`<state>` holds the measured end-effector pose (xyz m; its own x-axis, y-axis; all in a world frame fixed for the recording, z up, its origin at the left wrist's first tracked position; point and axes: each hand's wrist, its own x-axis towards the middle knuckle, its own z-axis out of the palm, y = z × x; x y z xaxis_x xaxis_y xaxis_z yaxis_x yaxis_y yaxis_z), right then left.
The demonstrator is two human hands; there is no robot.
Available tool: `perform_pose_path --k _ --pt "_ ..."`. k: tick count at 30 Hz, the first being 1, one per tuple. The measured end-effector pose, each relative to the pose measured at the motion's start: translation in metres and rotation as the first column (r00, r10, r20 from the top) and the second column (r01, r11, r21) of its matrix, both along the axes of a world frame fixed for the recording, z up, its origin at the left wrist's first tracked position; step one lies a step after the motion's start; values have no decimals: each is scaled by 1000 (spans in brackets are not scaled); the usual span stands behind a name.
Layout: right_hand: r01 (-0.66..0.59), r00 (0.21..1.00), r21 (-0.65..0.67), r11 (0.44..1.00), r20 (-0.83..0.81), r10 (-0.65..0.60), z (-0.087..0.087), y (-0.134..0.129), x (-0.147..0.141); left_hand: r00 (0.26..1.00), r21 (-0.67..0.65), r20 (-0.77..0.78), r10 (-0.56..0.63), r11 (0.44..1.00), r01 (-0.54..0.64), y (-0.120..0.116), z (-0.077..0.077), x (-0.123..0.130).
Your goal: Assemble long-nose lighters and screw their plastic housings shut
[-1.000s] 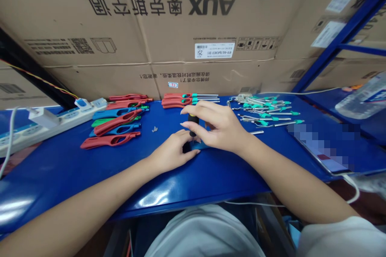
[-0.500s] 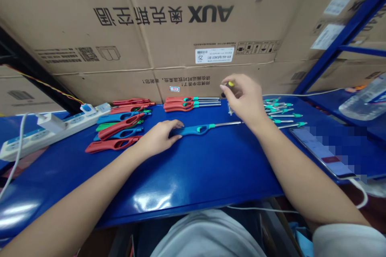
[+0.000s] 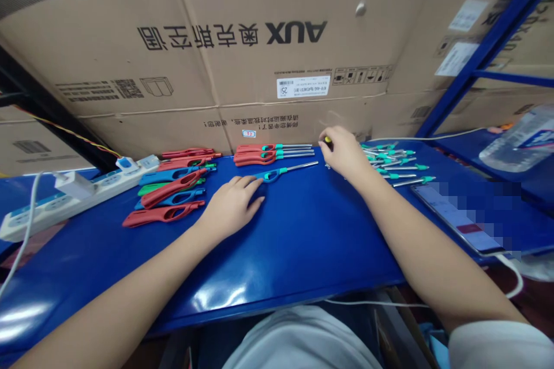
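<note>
A blue long-nosed gas lighter [image 3: 272,175] with a teal trigger and metal tube lies on the table, its tube pointing right. My left hand [image 3: 231,204] rests its fingertips over the lighter's handle end, thumb spread away from it; the handle's rear is hidden. Just behind are red lighters [image 3: 255,155] with metal tubes, laid side by side. My right hand [image 3: 344,153] is closed around a small black-and-yellow tool [image 3: 328,141], mostly hidden by the fingers. Beside this hand sit small silver pieces, too small to name.
Several red, blue and green lighter bodies [image 3: 173,181] lie at left, by a white power strip [image 3: 82,196]. Metal tubes with teal parts [image 3: 396,161] are heaped at right, near a phone [image 3: 459,216] on a cable. A cardboard box [image 3: 242,81] stands along the back.
The blue lighter has moved back and left, close to the red lighters. My left thumb has come away from it. My right hand is lower, near the table, still with the black-and-yellow tool.
</note>
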<state>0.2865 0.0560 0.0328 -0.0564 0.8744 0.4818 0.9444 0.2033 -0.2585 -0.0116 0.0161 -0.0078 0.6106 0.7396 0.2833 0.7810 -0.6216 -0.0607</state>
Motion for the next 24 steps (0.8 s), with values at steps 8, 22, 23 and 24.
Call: perform_pose_path --k 8,22,23,24 --pt "119 980 -443 889 197 -34 -11 -3 -3 998 -105 -35 47 993 -50 7 -15 0" --pt "158 946 -514 843 325 21 -15 -3 5 996 -199 38 75 978 -66 15 -20 4" --pt "148 944 -491 858 330 27 -16 -3 6 997 -203 36 74 977 -65 15 -19 4" --pt "126 942 -466 876 333 41 -16 -2 7 996 -206 37 77 976 -68 15 -19 4"
